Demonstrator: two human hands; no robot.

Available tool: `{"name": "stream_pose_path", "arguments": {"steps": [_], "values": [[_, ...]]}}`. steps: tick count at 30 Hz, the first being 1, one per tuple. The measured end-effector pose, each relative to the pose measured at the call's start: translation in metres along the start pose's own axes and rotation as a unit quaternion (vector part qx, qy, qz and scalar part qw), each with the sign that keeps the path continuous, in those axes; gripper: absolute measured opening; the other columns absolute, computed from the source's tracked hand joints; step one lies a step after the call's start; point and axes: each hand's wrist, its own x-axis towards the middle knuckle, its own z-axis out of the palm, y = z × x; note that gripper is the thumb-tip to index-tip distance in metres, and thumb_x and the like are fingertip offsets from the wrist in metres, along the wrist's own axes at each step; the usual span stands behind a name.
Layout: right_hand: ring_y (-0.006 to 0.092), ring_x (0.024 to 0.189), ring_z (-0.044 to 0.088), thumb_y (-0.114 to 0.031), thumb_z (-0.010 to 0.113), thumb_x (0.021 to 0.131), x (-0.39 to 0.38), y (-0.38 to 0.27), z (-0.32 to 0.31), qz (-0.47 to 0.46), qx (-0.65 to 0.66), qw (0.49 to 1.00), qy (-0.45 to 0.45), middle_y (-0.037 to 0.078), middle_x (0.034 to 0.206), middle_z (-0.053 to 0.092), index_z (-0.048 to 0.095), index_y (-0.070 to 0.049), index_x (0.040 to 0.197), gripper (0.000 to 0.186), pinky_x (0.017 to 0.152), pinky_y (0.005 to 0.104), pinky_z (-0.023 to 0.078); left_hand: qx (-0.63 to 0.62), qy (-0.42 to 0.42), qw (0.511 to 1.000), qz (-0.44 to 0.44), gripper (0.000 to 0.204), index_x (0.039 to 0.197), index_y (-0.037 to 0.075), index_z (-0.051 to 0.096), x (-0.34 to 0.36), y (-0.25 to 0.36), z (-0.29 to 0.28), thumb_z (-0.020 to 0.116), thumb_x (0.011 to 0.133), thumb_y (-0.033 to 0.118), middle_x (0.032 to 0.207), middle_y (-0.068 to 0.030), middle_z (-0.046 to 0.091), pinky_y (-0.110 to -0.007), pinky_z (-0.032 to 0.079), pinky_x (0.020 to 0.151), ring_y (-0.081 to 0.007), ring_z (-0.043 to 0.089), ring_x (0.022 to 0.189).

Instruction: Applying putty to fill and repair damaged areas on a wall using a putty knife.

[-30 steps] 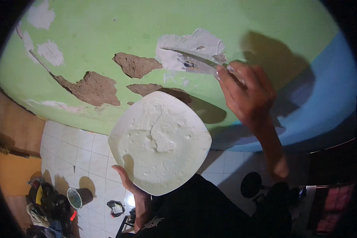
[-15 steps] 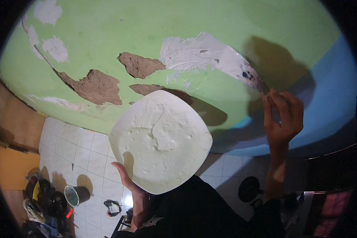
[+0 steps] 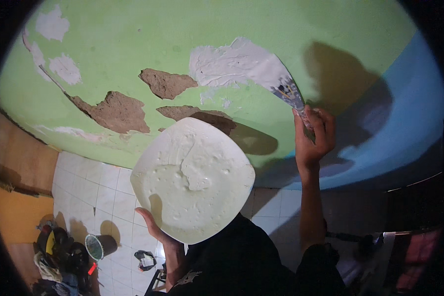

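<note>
My left hand (image 3: 159, 232) grips a squarish white plate (image 3: 142, 165) from below at its near left edge. White filler paste (image 3: 197, 172) covers the inside of the plate, with a thicker lump in the middle. In my right hand (image 3: 316, 133) is a putty knife (image 3: 292, 93), its handle pinched between thumb and fingers. The blade lies against the green wall (image 3: 123, 44), at the right end of a broad smear of white filler (image 3: 227, 61). To the left of the smear is a bare brown patch (image 3: 166, 84), and another brown patch (image 3: 197, 114) lies partly behind the plate.
A larger bare patch (image 3: 121, 112) and a crack mark the wall at left. The wall turns blue (image 3: 404, 118) on the right. On the white tiled floor (image 3: 108, 182) stand a bucket (image 3: 101, 246) and a dark pile of things (image 3: 59, 251); a small dark bag (image 3: 145, 260) lies nearby.
My right hand has moved left, turning the putty knife more upright, its blade still at the smear. The filler there looks smoother, its small gaps mostly covered. The plate has shifted slightly left.
</note>
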Motion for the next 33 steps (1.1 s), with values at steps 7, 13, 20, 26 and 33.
{"name": "stream_pose_path", "arguments": {"steps": [7, 13, 20, 26, 33], "values": [[0.0239, 0.089, 0.064, 0.003, 0.086, 0.069, -0.037, 0.021, 0.002, 0.050, 0.041, 0.998, 0.018, 0.011, 0.105, 0.059, 0.068, -0.012, 0.110, 0.048, 0.068, 0.0318, 0.057, 0.029, 0.040, 0.999, 0.019, 0.079, 0.150, 0.001, 0.030, -0.001, -0.002, -0.006, 0.026, 0.101, 0.064, 0.143, -0.0156, 0.045, -0.041, 0.044, 0.105, -0.0274, 0.051, 0.126], [0.0254, 0.088, 0.063, -0.001, 0.088, 0.069, -0.020, 0.006, 0.013, -0.035, 0.037, 0.998, 0.032, 0.009, 0.102, 0.063, 0.069, -0.010, 0.110, 0.046, 0.068, 0.0354, 0.053, 0.004, 0.018, 1.000, 0.019, 0.081, 0.150, 0.002, 0.030, -0.003, -0.002, -0.002, 0.026, 0.100, 0.066, 0.143, -0.0153, 0.046, -0.041, 0.044, 0.104, -0.0269, 0.051, 0.126], [0.0273, 0.086, 0.062, -0.004, 0.089, 0.068, 0.000, 0.006, 0.035, -0.010, 0.079, 0.996, 0.029, 0.009, 0.099, 0.063, 0.071, -0.008, 0.104, 0.041, 0.068, 0.0380, 0.051, -0.008, 0.022, 1.000, 0.016, 0.081, 0.150, 0.002, 0.030, -0.003, -0.003, 0.001, 0.026, 0.100, 0.066, 0.143, -0.0150, 0.046, -0.042, 0.044, 0.105, -0.0271, 0.052, 0.126], [0.0273, 0.085, 0.061, -0.001, 0.087, 0.069, 0.000, 0.008, 0.029, -0.014, 0.065, 0.997, 0.032, 0.009, 0.099, 0.063, 0.071, -0.008, 0.105, 0.040, 0.068, 0.0381, 0.051, 0.001, 0.025, 0.999, 0.023, 0.081, 0.150, 0.002, 0.030, -0.003, -0.002, 0.003, 0.027, 0.100, 0.066, 0.145, -0.0156, 0.045, -0.042, 0.045, 0.105, -0.0282, 0.051, 0.127], [0.0284, 0.087, 0.062, 0.001, 0.087, 0.069, -0.005, 0.013, 0.028, -0.027, 0.069, 0.996, 0.040, 0.011, 0.102, 0.063, 0.069, -0.008, 0.106, 0.042, 0.070, 0.0368, 0.051, 0.011, 0.043, 0.998, 0.037, 0.078, 0.150, 0.003, 0.031, -0.005, 0.000, 0.008, 0.029, 0.101, 0.064, 0.144, -0.0155, 0.045, -0.043, 0.047, 0.103, -0.0282, 0.052, 0.126]]}}
